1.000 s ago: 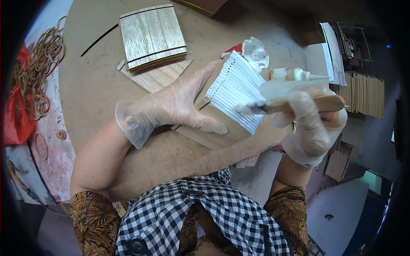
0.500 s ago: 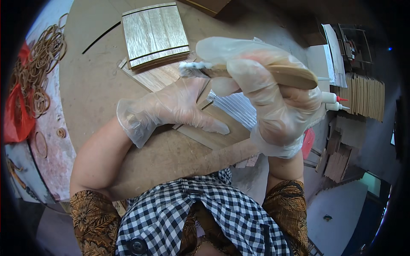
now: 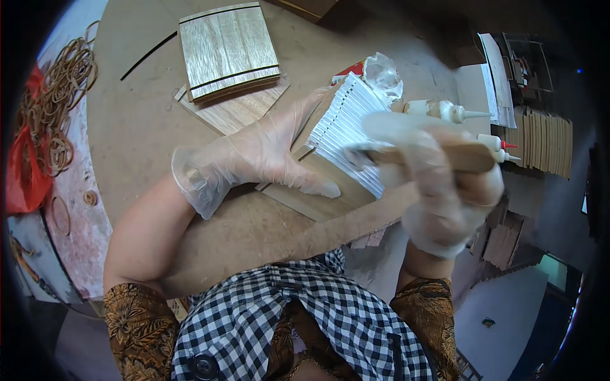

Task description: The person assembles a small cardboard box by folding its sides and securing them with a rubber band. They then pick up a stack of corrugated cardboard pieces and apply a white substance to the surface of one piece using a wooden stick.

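My left hand (image 3: 264, 152), in a clear plastic glove, grips a wooden stack. Its thumb lies along the near side and its fingers go round the far side. The upward face of this wooden stack (image 3: 345, 124) is white, wet-looking and ridged, with dark marks along one edge. My right hand (image 3: 448, 187), gloved too, is closed round a flat wooden-handled brush (image 3: 469, 157). Motion blurs the hand and the brush. Whitish bristles hang over or touch the white face; I cannot tell which.
Beyond my left hand lie slightly curved wooden panels (image 3: 229, 47) on a pale board (image 3: 244, 111), beside a black strip (image 3: 149, 56). A nozzle bottle (image 3: 435, 110) and crumpled clear plastic (image 3: 383, 76) are behind the stack. Rubber bands (image 3: 70, 95) and a red bag (image 3: 24, 171) sit left.
My right hand has swung right and down with the brush, from above my left hand to the white face. The bottle and crumpled plastic now show. My left hand stays in place.
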### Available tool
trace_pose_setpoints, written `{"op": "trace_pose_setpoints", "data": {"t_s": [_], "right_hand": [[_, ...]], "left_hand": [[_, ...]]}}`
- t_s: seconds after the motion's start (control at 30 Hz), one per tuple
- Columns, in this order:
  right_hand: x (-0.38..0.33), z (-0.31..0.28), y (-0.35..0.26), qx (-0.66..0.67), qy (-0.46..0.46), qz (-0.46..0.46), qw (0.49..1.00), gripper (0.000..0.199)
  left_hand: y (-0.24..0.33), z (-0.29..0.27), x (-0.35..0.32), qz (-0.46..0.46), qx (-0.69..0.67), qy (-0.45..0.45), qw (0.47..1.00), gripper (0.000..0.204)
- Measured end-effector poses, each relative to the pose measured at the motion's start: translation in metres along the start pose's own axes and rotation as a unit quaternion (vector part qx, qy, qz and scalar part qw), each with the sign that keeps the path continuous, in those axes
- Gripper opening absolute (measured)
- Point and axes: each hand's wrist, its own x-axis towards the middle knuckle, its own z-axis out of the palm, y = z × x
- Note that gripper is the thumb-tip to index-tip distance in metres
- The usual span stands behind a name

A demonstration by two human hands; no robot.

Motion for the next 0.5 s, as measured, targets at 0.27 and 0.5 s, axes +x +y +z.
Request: {"op": "trace_pose_setpoints", "data": {"t_s": [0.27, 0.5], "right_hand": [[0.014, 0.034, -0.006, -0.071, 0.0, -0.082, 0.994, 0.01], [-0.002, 0.005, -0.006, 0.08, 0.107, 0.045, 0.99, 0.011]], "left_hand": [[0.012, -0.004, -0.004, -0.053, 0.001, -0.039, 0.998, 0.107], [0.008, 0.002, 0.001, -0.017, -0.03, -0.013, 0.999, 0.117]]}}
